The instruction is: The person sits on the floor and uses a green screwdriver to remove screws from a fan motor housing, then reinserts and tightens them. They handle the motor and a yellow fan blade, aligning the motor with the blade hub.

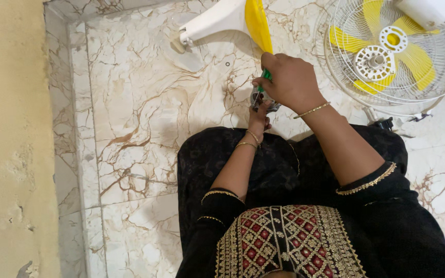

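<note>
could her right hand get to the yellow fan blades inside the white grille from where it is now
Probably not as things stand. The right hand is wrapped around a green-handled tool, and the yellow fan blades sit behind the closed white wire grille, whose bars look too close for fingers. The floor between them is free.

Both arms reach up from the lower middle of the frame and meet just above center. The right hand [290,82] sits on top, knuckles up, fingers curled tight in a closed grip, thin bangle at the wrist, forearm running down to the lower right. The left hand [259,117] is tucked right under it, mostly hidden, fingers curled, 2 bangles on that wrist, forearm nearly vertical.
</note>
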